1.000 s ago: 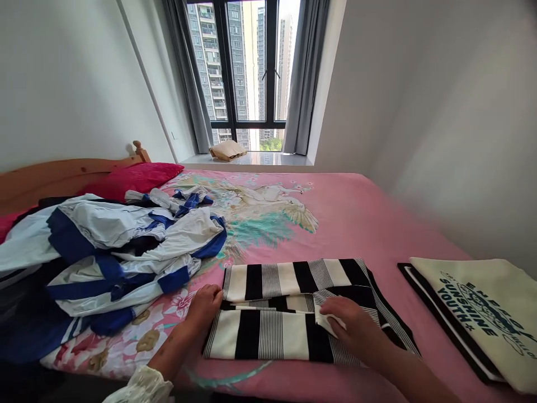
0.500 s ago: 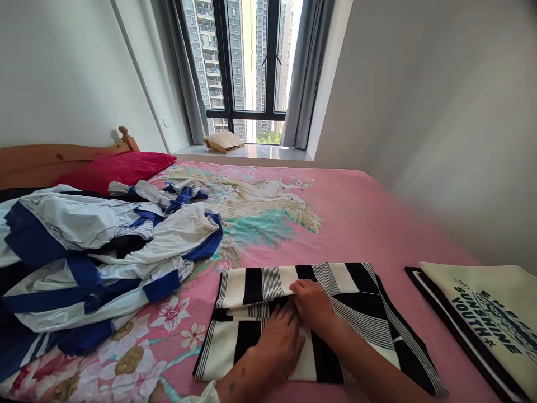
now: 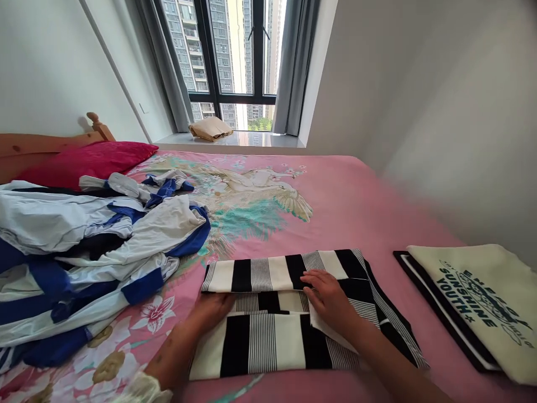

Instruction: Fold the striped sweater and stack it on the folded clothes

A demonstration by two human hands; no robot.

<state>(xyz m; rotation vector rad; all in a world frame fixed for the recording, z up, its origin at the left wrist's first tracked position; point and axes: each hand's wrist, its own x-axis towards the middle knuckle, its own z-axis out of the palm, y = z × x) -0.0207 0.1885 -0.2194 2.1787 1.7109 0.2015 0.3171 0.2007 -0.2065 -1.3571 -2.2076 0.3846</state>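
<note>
A black-and-white striped garment (image 3: 272, 313) lies folded on the pink bed sheet (image 3: 356, 207) in front of me. My left hand (image 3: 212, 309) rests at its left edge, fingertips tucked in between the folded layers. My right hand (image 3: 331, 299) lies flat on the middle of the garment, fingers stretched out and pressing the cloth down.
A heap of blue-and-white clothes (image 3: 92, 252) covers the bed's left side, with a red pillow (image 3: 88, 159) and wooden headboard (image 3: 50, 145) behind. Folded shirts, a cream printed one (image 3: 478, 302) on top, lie at the right. A window (image 3: 229, 50) and a beige bundle (image 3: 210, 129) are beyond.
My left hand slid from the middle of the striped garment back to its left edge. My right hand stayed near the middle and flattened out. The view shifted slightly right and up.
</note>
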